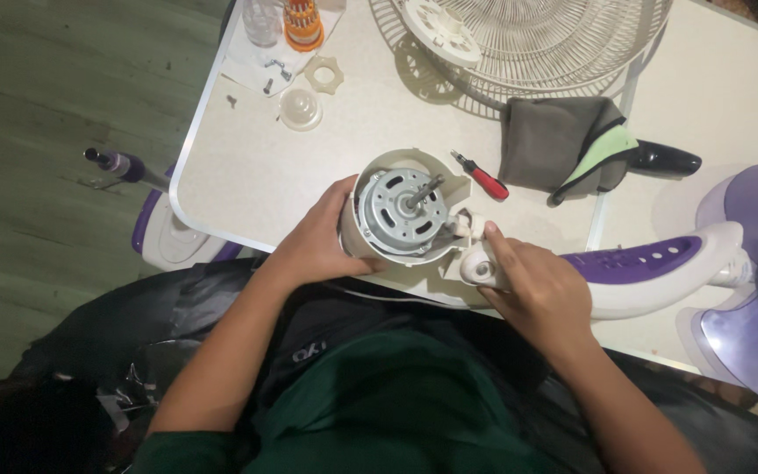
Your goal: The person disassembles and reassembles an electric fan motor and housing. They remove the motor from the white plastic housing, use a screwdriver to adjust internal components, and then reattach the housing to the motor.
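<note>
Two hands: both are on the fan's motor end, at the near edge of the surface [247, 184].
Left hand [313, 246]: wrapped round the left side of the white motor housing [379, 256], fingers closed on the shell, thumb along the near rim.
Right hand [537, 290]: closed on the white pivot joint [477, 263] just right of the housing, index finger lying up along it.
Motor [401, 211]: grey metal, sits inside the housing, shaft pointing up and a bit to the right.
Long axis: the purple and white fan neck [651, 268] runs off to the right from the joint.
Nearer hand: left for the housing, right for the joint.
Nearby: a red-handled screwdriver [484, 178] lies just beyond the housing, not touched by either hand.
Far side: the wire fan guard [554, 44] and a grey cloth [554, 140].
</note>
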